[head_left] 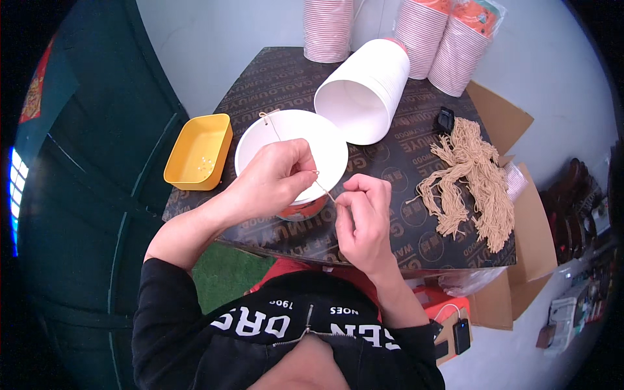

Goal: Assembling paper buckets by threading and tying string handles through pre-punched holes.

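Observation:
An open paper bucket [333, 146], white inside with an orange printed outer wall, stands upright on the dark table in front of me. Tan cord is knotted at a hole in its far-left rim [265, 118], and a thin strand runs down from there toward my hands. Over the bucket's near side, my left hand [281, 177] pinches the cord between thumb and forefinger. A short stretch of cord [324, 191] spans to my right hand [365, 221], whose fingertips close on its end just right of the bucket. My left hand hides part of the near rim.
White nested buckets [374, 91] lie sideways behind. Wrapped stacks of buckets [327, 29] stand at the back. A yellow tub [195, 149] with small pale bits is left. Right lie a bundle of tan cords [484, 175] and a black object [445, 119]. An open cardboard box [536, 221] flanks the table [403, 250].

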A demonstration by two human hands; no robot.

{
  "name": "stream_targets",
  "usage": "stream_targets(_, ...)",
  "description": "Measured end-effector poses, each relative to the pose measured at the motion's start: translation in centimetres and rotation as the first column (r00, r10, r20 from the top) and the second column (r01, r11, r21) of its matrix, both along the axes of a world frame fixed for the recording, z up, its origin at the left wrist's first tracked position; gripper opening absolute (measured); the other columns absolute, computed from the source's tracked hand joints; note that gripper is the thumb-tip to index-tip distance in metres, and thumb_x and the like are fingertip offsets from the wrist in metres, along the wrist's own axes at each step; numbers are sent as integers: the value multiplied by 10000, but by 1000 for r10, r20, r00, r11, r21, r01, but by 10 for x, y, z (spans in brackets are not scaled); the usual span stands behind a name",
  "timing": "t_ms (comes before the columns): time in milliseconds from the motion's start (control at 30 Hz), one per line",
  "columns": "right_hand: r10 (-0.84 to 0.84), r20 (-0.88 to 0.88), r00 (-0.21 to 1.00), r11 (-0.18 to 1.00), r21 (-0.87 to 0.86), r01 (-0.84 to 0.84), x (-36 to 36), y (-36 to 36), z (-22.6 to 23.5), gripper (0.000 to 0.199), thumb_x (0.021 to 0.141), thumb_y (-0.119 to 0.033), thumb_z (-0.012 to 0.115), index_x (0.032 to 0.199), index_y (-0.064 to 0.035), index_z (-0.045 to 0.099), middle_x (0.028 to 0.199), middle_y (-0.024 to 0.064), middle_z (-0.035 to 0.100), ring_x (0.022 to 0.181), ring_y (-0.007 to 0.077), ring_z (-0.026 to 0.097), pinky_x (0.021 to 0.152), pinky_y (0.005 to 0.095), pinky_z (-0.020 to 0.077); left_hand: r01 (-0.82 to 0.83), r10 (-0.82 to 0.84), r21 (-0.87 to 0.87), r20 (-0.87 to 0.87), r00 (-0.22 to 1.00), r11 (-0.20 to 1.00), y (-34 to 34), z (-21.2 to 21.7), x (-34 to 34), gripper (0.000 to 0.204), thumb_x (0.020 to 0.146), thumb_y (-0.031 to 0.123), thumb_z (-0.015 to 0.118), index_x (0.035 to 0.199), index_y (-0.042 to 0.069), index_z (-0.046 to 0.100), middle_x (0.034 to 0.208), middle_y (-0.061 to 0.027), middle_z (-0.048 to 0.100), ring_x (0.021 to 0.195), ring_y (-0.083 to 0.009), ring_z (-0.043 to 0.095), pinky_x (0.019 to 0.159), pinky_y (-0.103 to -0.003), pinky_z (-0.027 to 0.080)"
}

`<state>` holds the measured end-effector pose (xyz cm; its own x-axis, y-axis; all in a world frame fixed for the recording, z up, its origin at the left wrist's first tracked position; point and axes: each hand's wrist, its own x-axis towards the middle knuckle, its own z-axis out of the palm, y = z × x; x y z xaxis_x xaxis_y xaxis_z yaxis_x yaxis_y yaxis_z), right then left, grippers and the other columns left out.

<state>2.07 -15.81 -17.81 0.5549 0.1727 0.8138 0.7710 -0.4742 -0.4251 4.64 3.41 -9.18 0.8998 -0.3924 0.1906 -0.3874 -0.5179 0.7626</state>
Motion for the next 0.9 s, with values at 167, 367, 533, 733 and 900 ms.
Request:
stream_targets(167,148,-183,972,970,217,-106,6,-4,-8,102,895,-23,614,991,11,618,984,132,596,927,294,562,814,374,459,4,-5,-25,-38,999,1000,-2,2,2,88,881,52,664,836,-8,617,742,-27,629,708,-80,577,642,-252,471)
stream_targets(367,267,-353,897,928,344,-141,-1,5,-6,110,916,-62,632,1003,4,617,880,130,612,777,268,593,721,344,472,23,-24,-36,-28,999,999,-2,-4,3,82,880,51,663,850,-11,619,747,-22,631,704,-72,567,633,-253,468)
stream_targets(533,108,-155,982,986,145,-86,0,4,-4,90,843,22,652,887,-3,578,818,149,583,740,303,567,663,385,451,-2,3,30,-20,1000,1000,1,1,3,104,869,46,636,808,-29,599,691,-81,635,655,-115,601,589,-297,480)
stream_targets(733,48,59,997,992,111,-54,3,9,3,164,809,83,655,923,6,565,902,152,593,773,310,573,682,389,465,-3,3,-7,81,997,1000,-3,0,4,78,863,39,643,840,-33,625,690,-83,639,657,-130,611,615,-307,500)
stream_targets(900,114,-3,993,971,212,-111,3,10,14,166,836,85,644,960,10,564,1126,195,608,931,329,641,789,370,520,82,-74,-42,168,983,996,-6,-2,-5,52,865,20,648,879,-29,641,815,-77,643,737,-135,622,663,-294,509)
